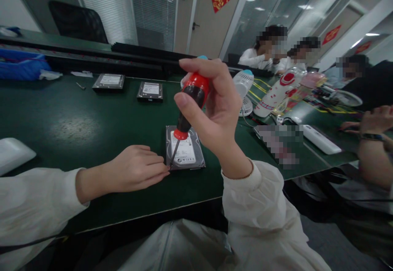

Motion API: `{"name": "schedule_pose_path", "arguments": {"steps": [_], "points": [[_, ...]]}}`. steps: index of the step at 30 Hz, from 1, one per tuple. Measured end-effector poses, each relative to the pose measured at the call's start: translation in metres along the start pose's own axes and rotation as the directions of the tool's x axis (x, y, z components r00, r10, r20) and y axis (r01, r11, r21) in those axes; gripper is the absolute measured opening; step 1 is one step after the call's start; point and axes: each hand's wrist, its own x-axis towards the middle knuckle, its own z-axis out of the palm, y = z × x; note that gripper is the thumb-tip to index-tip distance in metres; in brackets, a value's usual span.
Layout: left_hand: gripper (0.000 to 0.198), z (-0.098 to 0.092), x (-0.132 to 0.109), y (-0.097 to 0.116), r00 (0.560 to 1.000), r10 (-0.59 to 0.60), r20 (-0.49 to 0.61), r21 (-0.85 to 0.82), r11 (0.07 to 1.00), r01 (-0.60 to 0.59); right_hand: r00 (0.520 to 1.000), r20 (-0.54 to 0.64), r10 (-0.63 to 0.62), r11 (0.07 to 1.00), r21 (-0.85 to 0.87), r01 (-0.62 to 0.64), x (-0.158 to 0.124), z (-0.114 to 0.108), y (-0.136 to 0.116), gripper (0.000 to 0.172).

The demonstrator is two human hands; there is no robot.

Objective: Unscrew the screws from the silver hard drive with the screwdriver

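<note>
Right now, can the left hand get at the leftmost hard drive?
Probably yes: nothing visible stands between the left hand and the leftmost hard drive, though the hand's fingertips are at the near hard drive, by the screwdriver.

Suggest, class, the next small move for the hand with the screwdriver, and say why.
Probably a gentle check, by the right hand, that the screwdriver is seated before any turning. Its tip points down at the near-left corner of the hard drive, close beside the left hand, and its shaft leans; whether it sits in a screw is too small to tell.
</note>
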Motion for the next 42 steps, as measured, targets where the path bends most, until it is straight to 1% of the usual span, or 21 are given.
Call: {"name": "schedule_pose_path", "arguments": {"steps": [1,5,7,9,11,14,17,19,21,22,24,25,28,29,33,34,36,38,39,40,42], "points": [[0.014,0.0,0.0,0.0,1.0,-0.001,0.003,0.002,1.0,0.001,1.0,0.01,-0.006,1.0,0.016,0.006,0.0001,-0.0005,-0.0002,0.033],[0.015,0.0005,-0.0009,-0.0002,1.0,-0.002,0.012,0.005,1.0,0.002,0.992,0.124,0.01,0.987,0.157,-0.03,0.0006,-0.0016,-0.0018,0.04],[0.015,0.0006,-0.0015,-0.0002,1.0,-0.005,0.012,0.002,1.0,0.005,0.996,0.083,0.02,0.982,0.188,-0.035,0.0002,-0.0001,-0.0018,0.039],[0.015,0.0007,-0.0017,-0.0003,1.0,-0.005,0.008,0.001,1.0,0.005,1.0,-0.004,0.021,0.987,0.16,-0.02,-0.0006,0.002,-0.0008,0.037],[0.015,0.0009,-0.0017,-0.0004,1.0,-0.003,0.006,0.002,1.0,0.003,0.998,-0.049,0.034,0.993,0.112,-0.029,-0.0016,0.0036,0.0011,0.036],[0.015,0.0012,-0.0017,-0.0008,1.0,-0.006,0.012,0.002,1.0,0.006,1.0,-0.008,0.013,0.993,0.121,-0.011,-0.0029,0.0039,0.0045,0.034],[0.015,0.0011,-0.0021,-0.001,1.0,-0.002,0.013,0.003,1.0,0.002,0.999,0.036,0.011,0.995,0.099,-0.015,-0.003,0.0029,0.005,0.039],[0.016,0.0008,-0.0022,-0.0009,1.0,-0.001,0.008,0.003,1.0,0.001,1.0,0.008,0.018,1.0,0.004,-0.018,-0.0019,0.0019,0.0025,0.038],[0.015,0.0008,-0.002,-0.0008,1.0,0.0,0.003,0.002,1.0,0.0,0.999,-0.044,-0.02,0.998,-0.061,0.017,0.0003,0.0005,-0.0012,0.034],[0.015,0.0009,-0.0019,-0.0009,1.0,-0.001,0.003,0.002,1.0,0.001,0.998,-0.056,-0.042,0.997,-0.064,0.038,0.0015,-0.0004,-0.0029,0.032],[0.013,0.0015,-0.0018,-0.001,1.0,0.001,0.003,0.002,1.0,-0.001,0.996,-0.03,-0.085,0.996,-0.029,0.084,0.0039,-0.0023,-0.0045,0.03],[0.013,0.0018,-0.0019,-0.001,1.0,0.001,0.005,0.001,1.0,-0.001,0.994,0.0,-0.112,0.994,0.0,0.112,0.0048,-0.0031,-0.0045,0.032],[0.012,0.0022,-0.0027,-0.001,1.0,0.0,0.009,-0.005,1.0,0.0,0.987,0.082,-0.138,0.99,0.049,0.134,0.0054,-0.0035,-0.0026,0.039],[0.012,0.0021,-0.003,-0.0008,1.0,0.001,0.009,-0.008,1.0,-0.001,0.988,0.077,-0.132,0.991,0.041,0.129,0.005,-0.0031,-0.0022,0.038],[0.011,0.0011,-0.0028,0.0,1.0,0.001,0.007,-0.015,1.0,0.0,0.997,-0.035,-0.073,0.996,-0.054,0.071,0.003,-0.002,-0.0039,0.027],[0.012,0.0009,-0.0026,0.0002,1.0,0.0,0.004,-0.014,1.0,0.0,0.997,-0.044,-0.068,0.996,-0.058,0.065,0.0029,-0.0022,-0.0044,0.026],[0.012,0.0008,-0.0021,0.0002,1.0,-0.001,0.004,-0.011,1.0,0.002,0.998,0.006,-0.059,0.998,-0.029,0.059,0.0031,-0.0033,-0.0041,0.031],[0.012,0.0011,-0.0019,-0.0001,1.0,-0.003,0.005,-0.008,1.0,0.003,0.994,0.085,-0.075,0.997,0.029,0.073,0.0037,-0.004,-0.0022,0.039],[0.013,0.0014,-0.0019,-0.0003,1.0,-0.002,0.006,-0.008,1.0,0.002,0.991,0.103,-0.086,0.996,0.044,0.082,0.0039,-0.0039,-0.0011,0.042],[0.012,0.0016,-0.0019,-0.0006,1.0,-0.002,0.005,-0.009,1.0,0.003,0.99,0.097,-0.102,0.994,0.04,0.098,0.0039,-0.0035,-0.0002,0.042],[0.012,0.0019,-0.002,-0.001,1.0,-0.002,-0.004,-0.008,1.0,0.002,0.991,0.025,-0.13,0.991,-0.019,0.131,0.0037,-0.0021,0.0,0.039]]}}
